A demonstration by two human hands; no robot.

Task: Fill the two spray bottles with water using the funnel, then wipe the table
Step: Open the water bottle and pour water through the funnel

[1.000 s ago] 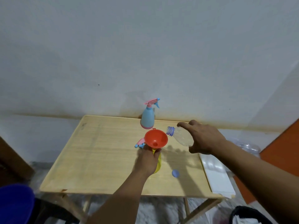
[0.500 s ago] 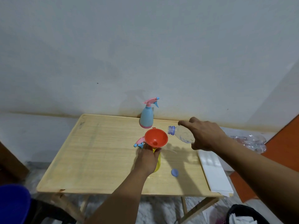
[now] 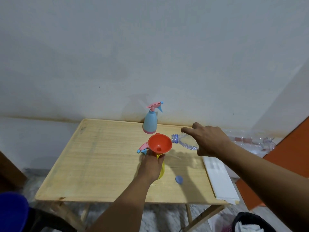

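Fingers of the left hand (image 3: 150,166) are curled round the neck of the yellow spray bottle (image 3: 161,169), gripping it just below the orange funnel (image 3: 160,145), which sits upright in the bottle's mouth. Bottle and funnel stand near the middle of the wooden table (image 3: 93,158).

At 3 o'clock from the funnel, the right hand (image 3: 210,141) holds a clear water bottle (image 3: 184,142) on its side; the thumb and fingers wrap its body while the index finger lies extended along the top. The uncapped mouth touches or just overhangs the funnel's rim; which of the two cannot be told. No stream of water can be made out.

At 9 o'clock from the funnel, partly behind it, a pink and blue spray head (image 3: 142,148) lies on the table. At 12 o'clock, by the far edge, a blue spray bottle (image 3: 150,123) stands upright with its trigger head fitted. At 5 o'clock from the yellow bottle lies a blue cap (image 3: 179,179), apart from it. A white folded cloth (image 3: 219,178) lies along the table's right edge, at 3 o'clock.
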